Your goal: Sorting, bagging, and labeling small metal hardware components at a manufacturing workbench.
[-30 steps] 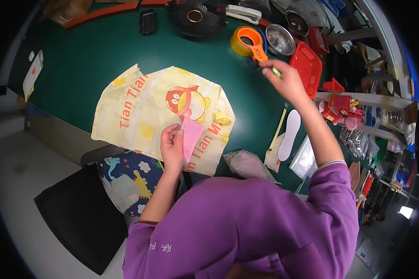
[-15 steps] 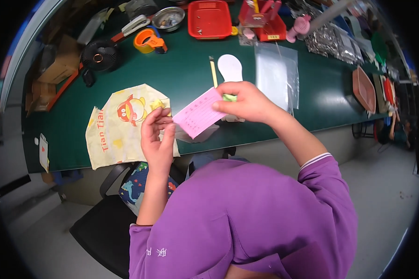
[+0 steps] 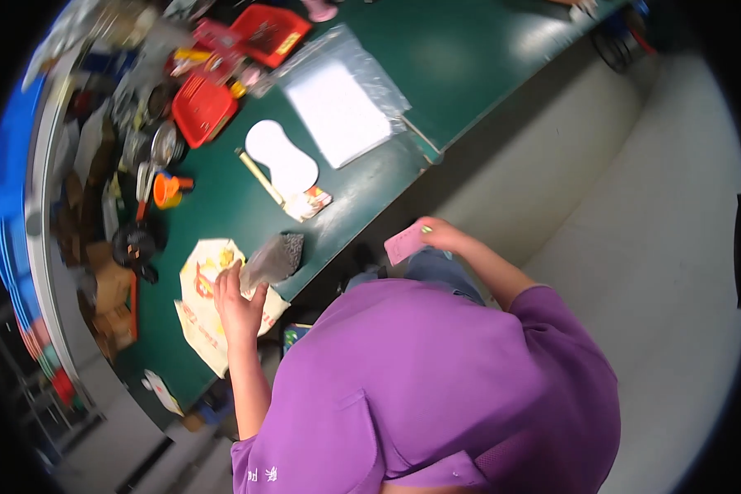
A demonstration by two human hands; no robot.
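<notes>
My right hand point(image 3: 446, 236) pinches a pink printed card point(image 3: 403, 244) beyond the table's front edge, above my jeans; a small bit of green shows at its fingers. My left hand point(image 3: 239, 311) is over a cream printed cloth point(image 3: 202, 325), fingers and thumb apart, holding nothing that I can see. Just beside its fingertips lies a clear plastic bag with dark grey contents point(image 3: 286, 253); whether they touch is unclear. Farther back on the table are a white sole-shaped piece point(image 3: 281, 156) and a slim yellow stick-like tool point(image 3: 258, 175).
Clear plastic bags with a white sheet point(image 3: 337, 111) lie toward the back right. Red trays point(image 3: 203, 111), an orange tape dispenser point(image 3: 170, 190), a metal bowl point(image 3: 167, 144) and a black fan point(image 3: 133, 244) line the far side. The green table's point(image 3: 469, 82) edge runs diagonally.
The view has turned toward the right. My right hand has carried the pink card off the table to the right. My left hand has come away from the card and now stands beside the bag.
</notes>
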